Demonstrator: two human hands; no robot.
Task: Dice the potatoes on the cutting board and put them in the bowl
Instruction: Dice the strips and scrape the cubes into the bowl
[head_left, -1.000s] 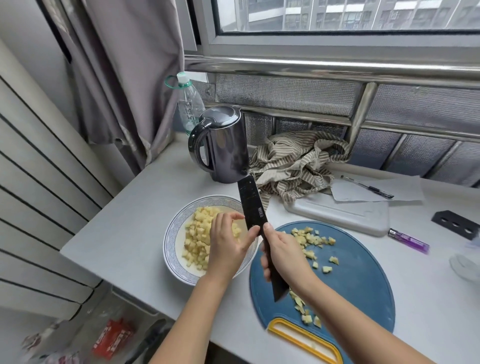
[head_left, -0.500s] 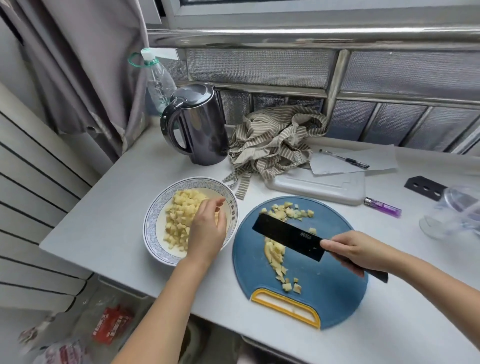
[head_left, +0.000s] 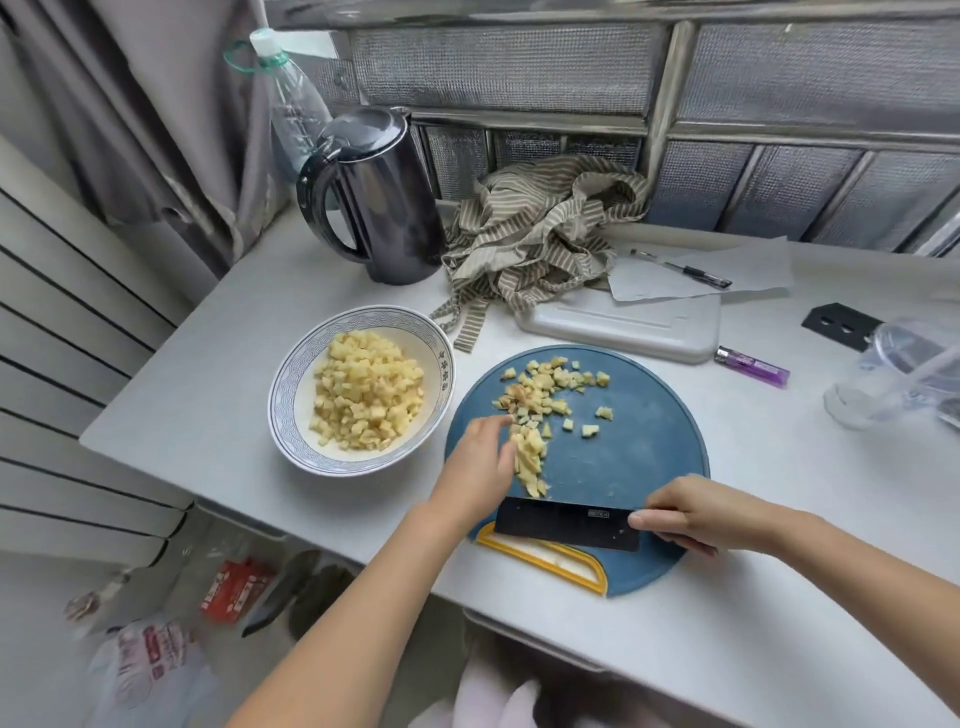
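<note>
A round blue cutting board (head_left: 644, 447) with a yellow handle lies near the table's front edge. Diced potato pieces (head_left: 545, 387) are scattered on its far part, and a small heap (head_left: 530, 457) sits left of its middle. My left hand (head_left: 480, 467) rests on the board with straight fingers touching that heap from the left. My right hand (head_left: 685, 514) grips the handle of a black cleaver (head_left: 566, 522), whose blade lies across the board's near part, just below the heap. A patterned white bowl (head_left: 441, 358) left of the board holds many potato cubes (head_left: 363, 395).
A dark kettle (head_left: 374, 197) and plastic bottle (head_left: 291, 104) stand at the back left. Behind the board lie a striped cloth (head_left: 540, 234), white tray (head_left: 623, 322), paper with a pen (head_left: 685, 270), purple lighter (head_left: 753, 366) and clear container (head_left: 898, 374). The table's front edge is close below the board.
My left hand left the bowl and came to the potato heap on the board. My right hand brought the cleaver down to the board's near part.
</note>
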